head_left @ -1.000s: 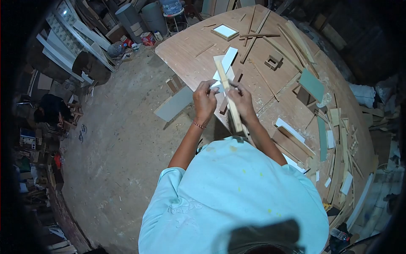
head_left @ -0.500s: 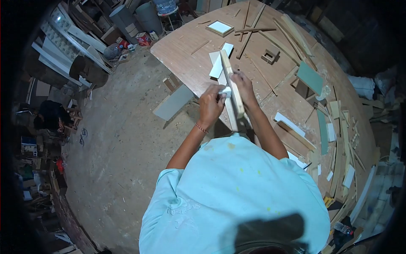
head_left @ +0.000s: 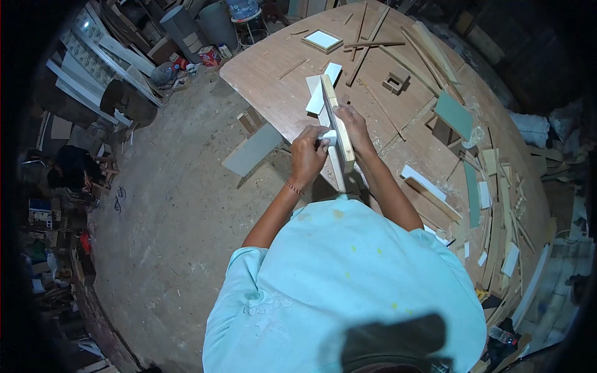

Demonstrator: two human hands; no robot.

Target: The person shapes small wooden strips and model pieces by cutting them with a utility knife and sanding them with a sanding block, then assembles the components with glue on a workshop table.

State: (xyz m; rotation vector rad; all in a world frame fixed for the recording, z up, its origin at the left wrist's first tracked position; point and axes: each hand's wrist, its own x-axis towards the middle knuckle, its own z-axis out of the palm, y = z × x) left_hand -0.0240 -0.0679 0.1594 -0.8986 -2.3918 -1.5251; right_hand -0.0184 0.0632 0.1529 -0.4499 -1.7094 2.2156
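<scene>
A long pale wooden piece (head_left: 346, 148) stands on edge at the near edge of the table, pointing away from me. My right hand (head_left: 354, 127) grips it from the right, fingers bent over its top edge. On the other side my left hand (head_left: 308, 154) pinches a small white piece (head_left: 330, 137) against the wood's left face; what kind of piece it is cannot be made out. White strips (head_left: 316, 101) lie crossed just beyond the far end of the wooden piece.
The large wooden table (head_left: 273, 81) carries a small framed panel (head_left: 322, 40), a little square wooden frame (head_left: 394, 82), a green board (head_left: 454, 115) and several loose sticks. A grey board (head_left: 253, 150) sticks out below the table's left edge. A person (head_left: 74, 168) is at far left.
My right hand has shifted slightly toward me along the wood. The left hand and white piece stay nearly where they were; the whole view has drifted a little.
</scene>
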